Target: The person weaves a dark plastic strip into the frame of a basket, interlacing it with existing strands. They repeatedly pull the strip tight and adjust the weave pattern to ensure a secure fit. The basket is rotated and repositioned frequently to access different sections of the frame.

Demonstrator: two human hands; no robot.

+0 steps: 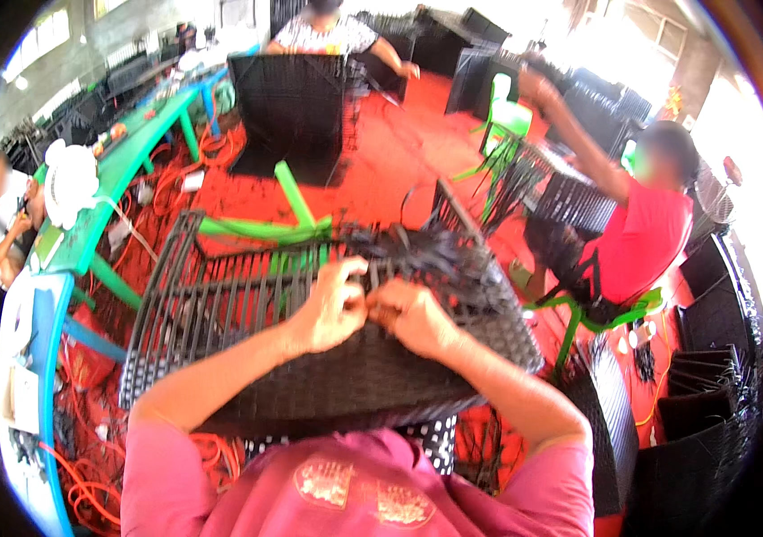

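Observation:
A black wicker panel (310,380), with a tightly woven near part and an open frame of bars (211,300) on the left, lies across my lap. Above its middle, my left hand (337,309) is closed, fingers curled; what it grips is hidden. Right beside it, fingertips almost touching, my right hand (413,318) is pinched at the edge of the weave, where dark strands run up to the fingers. Which strand it grips is too small to make out. Loose black plastic strips (422,251) lie bunched over the panel's far right.
A green stool (296,210) lies tipped beyond the panel. To the left stands a long green table (122,170) with a white fan (70,183). A person in red (646,228) sits at right; others work farther off. Orange hoses (86,488) and scraps litter the red floor.

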